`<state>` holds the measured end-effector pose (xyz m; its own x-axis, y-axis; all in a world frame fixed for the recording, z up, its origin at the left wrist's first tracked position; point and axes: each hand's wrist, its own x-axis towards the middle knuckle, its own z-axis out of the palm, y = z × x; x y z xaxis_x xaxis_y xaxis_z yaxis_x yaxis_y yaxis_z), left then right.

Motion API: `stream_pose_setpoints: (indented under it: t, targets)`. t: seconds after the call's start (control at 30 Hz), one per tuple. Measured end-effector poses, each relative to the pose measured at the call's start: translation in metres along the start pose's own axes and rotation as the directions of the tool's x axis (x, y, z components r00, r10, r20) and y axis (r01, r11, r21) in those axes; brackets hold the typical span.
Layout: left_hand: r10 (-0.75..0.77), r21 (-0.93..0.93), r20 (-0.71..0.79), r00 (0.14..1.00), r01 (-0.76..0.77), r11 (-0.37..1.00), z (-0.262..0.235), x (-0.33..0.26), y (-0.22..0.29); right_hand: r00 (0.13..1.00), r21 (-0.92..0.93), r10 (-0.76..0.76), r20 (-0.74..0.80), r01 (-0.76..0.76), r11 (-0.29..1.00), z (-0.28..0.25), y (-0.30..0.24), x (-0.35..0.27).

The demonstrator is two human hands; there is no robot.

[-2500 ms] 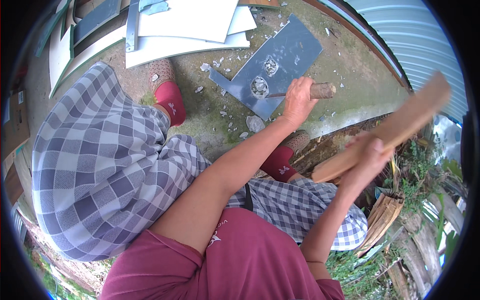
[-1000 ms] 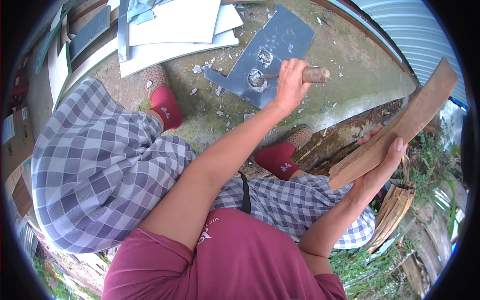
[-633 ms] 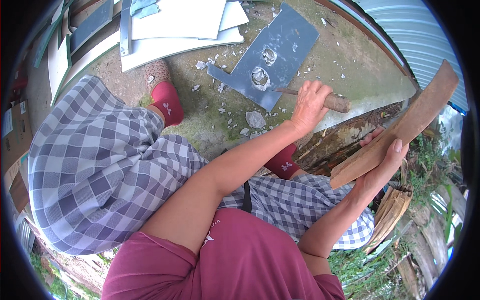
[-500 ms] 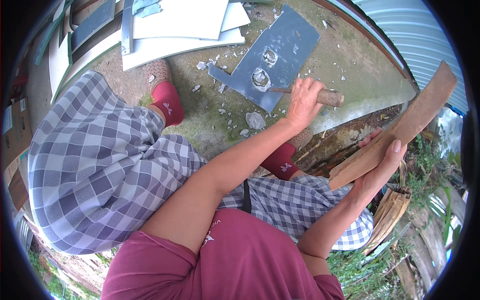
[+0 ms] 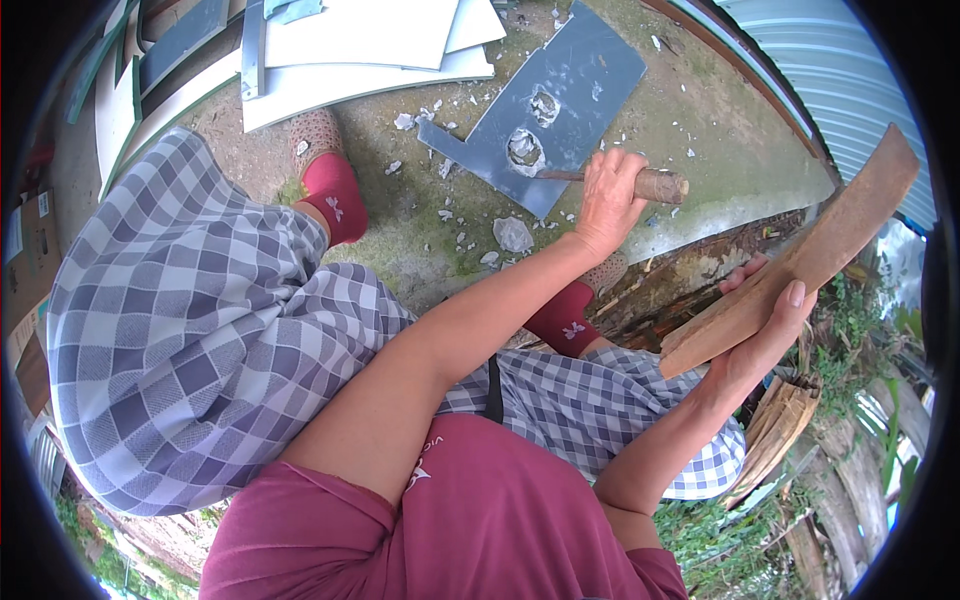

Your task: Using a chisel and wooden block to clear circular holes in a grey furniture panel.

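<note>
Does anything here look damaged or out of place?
Yes. The dark grey panel on the ground has two ragged holes punched through it, with pale chips scattered around. The left hand grips a wooden-handled tool just beside it; the right hand holds a wooden plank.

– What is the ground like here?
– It is bare concrete ground (image 5: 700, 130) in daylight, with some green moss and small white chips.

– And around it?
– A corrugated metal wall (image 5: 850, 90) at the upper right, pale sheets (image 5: 370, 50) stacked at the top, weeds (image 5: 880, 330) at the right.
</note>
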<state>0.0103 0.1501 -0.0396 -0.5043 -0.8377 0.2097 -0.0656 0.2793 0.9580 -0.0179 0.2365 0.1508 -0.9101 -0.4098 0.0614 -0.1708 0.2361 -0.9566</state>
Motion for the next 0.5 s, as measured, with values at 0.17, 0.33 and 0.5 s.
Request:
stream_pose_setpoints:
  t: [0.17,0.33,0.5]
  targets:
    - [-0.041,0.001,-0.064,0.997,0.041,0.999,0.002,0.004,0.001,0.999,0.030,0.021,-0.044,-0.019,0.999,0.003,-0.003,-0.003]
    - [-0.086,0.009,-0.143,0.986,0.089,0.996,0.005,0.011,0.000,1.000,0.043,0.025,-0.011,-0.024,0.999,0.001,0.003,-0.001]
    - [-0.076,0.006,-0.104,0.992,0.077,0.997,0.005,0.012,0.001,1.000,0.032,0.030,-0.002,-0.030,0.999,0.001,0.006,-0.001]
